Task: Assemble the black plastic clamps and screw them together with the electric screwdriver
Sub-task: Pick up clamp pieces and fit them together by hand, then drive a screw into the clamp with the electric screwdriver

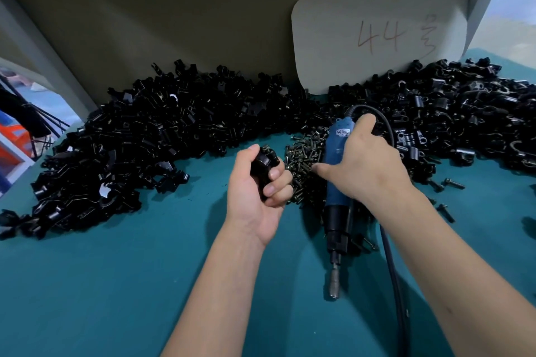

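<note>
My left hand (pixel 259 182) grips a black plastic clamp (pixel 262 164) above the teal table, fingers curled round it. My right hand (pixel 361 159) holds the blue electric screwdriver (pixel 336 182), whose bit points toward me near the table. The thumb and a fingertip of that hand reach into a heap of small dark screws (pixel 304 153) between the two hands. A large pile of loose black clamp parts (pixel 139 139) spreads across the left and back. Another pile of clamps (pixel 458 113) lies to the right.
The screwdriver's black cord (pixel 391 269) runs down the right side toward me. A pale board marked "44" (pixel 377 32) leans on the back wall. A few stray screws (pixel 452 182) lie at right. Teal table surface (pixel 116 284) shows in front.
</note>
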{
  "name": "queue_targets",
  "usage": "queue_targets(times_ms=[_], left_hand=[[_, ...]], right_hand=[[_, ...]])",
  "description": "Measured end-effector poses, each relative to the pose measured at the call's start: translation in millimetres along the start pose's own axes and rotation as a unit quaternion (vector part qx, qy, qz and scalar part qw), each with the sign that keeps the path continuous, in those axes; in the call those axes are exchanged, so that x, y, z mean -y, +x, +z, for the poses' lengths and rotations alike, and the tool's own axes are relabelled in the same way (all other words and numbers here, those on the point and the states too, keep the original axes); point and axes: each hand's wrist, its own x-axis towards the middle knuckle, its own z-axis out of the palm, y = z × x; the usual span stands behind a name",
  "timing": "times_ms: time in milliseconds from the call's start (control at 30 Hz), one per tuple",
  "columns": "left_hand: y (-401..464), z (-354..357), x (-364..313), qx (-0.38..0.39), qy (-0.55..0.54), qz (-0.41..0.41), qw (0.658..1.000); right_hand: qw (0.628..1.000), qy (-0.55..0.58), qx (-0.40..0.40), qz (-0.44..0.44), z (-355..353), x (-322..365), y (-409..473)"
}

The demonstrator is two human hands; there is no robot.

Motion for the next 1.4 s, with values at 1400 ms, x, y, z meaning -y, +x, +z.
queue_targets(times_ms=[1400], left_hand=[[3, -5, 15, 0.002, 0.496, 0.139, 0.857]], right_hand=[[0.6, 0.76, -0.239, -0.073, -73, 15, -5]])
